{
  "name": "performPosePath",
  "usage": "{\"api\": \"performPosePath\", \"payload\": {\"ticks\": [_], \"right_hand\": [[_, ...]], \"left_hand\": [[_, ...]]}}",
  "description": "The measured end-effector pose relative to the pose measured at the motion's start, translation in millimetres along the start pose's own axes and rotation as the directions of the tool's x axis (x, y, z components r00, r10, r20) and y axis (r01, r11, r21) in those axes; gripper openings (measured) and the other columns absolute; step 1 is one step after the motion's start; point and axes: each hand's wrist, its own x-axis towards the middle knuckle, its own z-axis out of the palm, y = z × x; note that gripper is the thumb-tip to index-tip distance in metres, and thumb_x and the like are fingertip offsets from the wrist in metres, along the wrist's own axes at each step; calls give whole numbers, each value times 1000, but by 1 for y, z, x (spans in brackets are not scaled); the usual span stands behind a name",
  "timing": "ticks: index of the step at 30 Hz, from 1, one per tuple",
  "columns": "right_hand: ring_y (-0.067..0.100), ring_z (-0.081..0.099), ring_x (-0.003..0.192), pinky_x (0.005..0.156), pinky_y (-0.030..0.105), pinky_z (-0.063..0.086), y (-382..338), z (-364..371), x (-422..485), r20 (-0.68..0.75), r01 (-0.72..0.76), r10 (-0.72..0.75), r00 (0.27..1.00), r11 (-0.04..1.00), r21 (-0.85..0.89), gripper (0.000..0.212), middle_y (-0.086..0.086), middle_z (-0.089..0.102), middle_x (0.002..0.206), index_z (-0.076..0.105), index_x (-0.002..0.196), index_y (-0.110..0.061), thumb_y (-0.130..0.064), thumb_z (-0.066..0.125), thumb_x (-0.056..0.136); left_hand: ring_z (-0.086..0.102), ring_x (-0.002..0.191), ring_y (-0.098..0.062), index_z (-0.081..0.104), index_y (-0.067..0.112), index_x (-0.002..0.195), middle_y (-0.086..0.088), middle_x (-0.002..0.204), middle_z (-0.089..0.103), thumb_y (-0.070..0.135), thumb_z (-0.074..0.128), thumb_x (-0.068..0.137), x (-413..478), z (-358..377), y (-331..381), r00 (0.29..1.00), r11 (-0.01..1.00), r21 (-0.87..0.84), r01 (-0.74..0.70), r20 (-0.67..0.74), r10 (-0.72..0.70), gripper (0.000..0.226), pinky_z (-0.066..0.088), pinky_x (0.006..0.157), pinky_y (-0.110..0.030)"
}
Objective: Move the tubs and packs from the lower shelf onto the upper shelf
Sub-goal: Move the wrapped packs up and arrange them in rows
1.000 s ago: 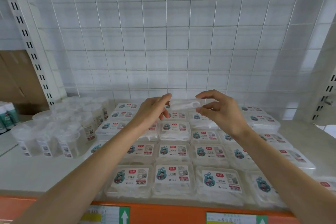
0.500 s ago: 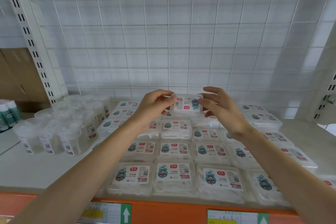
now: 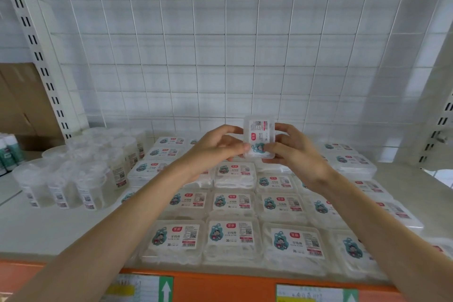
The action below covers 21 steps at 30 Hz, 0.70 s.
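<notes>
Both hands hold one small clear pack (image 3: 259, 136) in the air, above the far rows of the block of packs (image 3: 232, 203) that lies flat on the white shelf (image 3: 44, 223). The held pack stands on its short end, with its label facing the camera (the printed lines run sideways). The left hand (image 3: 215, 147) pinches the pack's left edge, its fingers curled and the thumb near the lower corner. The right hand (image 3: 291, 152) pinches the right edge between thumb and curled fingers. Both forearms reach in over the block.

Left of the block, just beside it, stands a cluster of clear round tubs (image 3: 81, 169), upright with labels low on their sides. Farther left of the block a few white and green bottles (image 3: 9, 152) stand at the frame edge. Behind the block rises a white wire grid (image 3: 220, 44). In front of the block runs the shelf's orange edge strip (image 3: 220, 284), which carries paper tags with arrows.
</notes>
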Motion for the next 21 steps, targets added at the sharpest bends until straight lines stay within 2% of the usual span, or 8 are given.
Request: {"api": "performPosePath", "payload": {"ticks": [4,8,12,15,17,19,21], "right_hand": [[21,69,101,86,36,58,0,0,-1,42,4,-2,999,999,-46,55,12,67,113,46,135,-17,-5,70,87],[12,68,100,91,39,56,4,1,0,32,69,-63,998,959,-275,69,-3,65,117,43,135,-21,-19,82,78],[-1,52,112,90,19,49,6,1,0,-40,204,-254,966,852,-482,89,-15,44,133,36,142,-29,-29,88,69],[-4,45,122,96,12,40,4,-5,1,65,355,-399,915,716,-601,76,-19,36,144,47,131,-38,-33,88,67],[1,39,132,102,16,35,4,-5,1,150,411,-420,895,644,-645,68,-20,34,149,53,125,-38,-35,88,66],[4,38,134,103,16,31,5,-4,1,196,439,-430,881,592,-676,61,-18,39,148,56,121,-38,-36,86,68],[4,40,131,101,10,27,5,-3,1,189,442,-447,875,574,-690,54,-16,44,145,58,116,-39,-37,85,69]], "left_hand": [[65,89,-2,54,23,132,0,109,68,18,66,93,0,1,0,999,999,34,-18,30,17,41,50,79,-18],[65,95,-13,54,29,135,-3,114,66,21,62,96,1,-1,-3,999,998,61,-35,10,34,41,52,84,-21],[61,85,4,50,28,141,9,114,68,21,55,100,2,0,-3,999,995,84,-52,-2,53,42,49,79,-16],[60,88,6,53,28,139,15,110,70,20,51,102,3,1,-4,999,997,57,-52,-9,53,38,49,79,-17],[62,85,7,56,27,135,16,100,71,23,49,103,3,1,-4,999,999,26,-30,-41,31,34,49,77,-16],[62,87,1,58,27,133,12,98,72,25,47,103,3,1,-4,998,999,33,-15,-54,17,32,49,82,-19],[61,93,-7,59,27,131,7,102,72,26,47,104,2,1,-3,999,999,50,-5,-53,8,31,47,87,-25]]}}
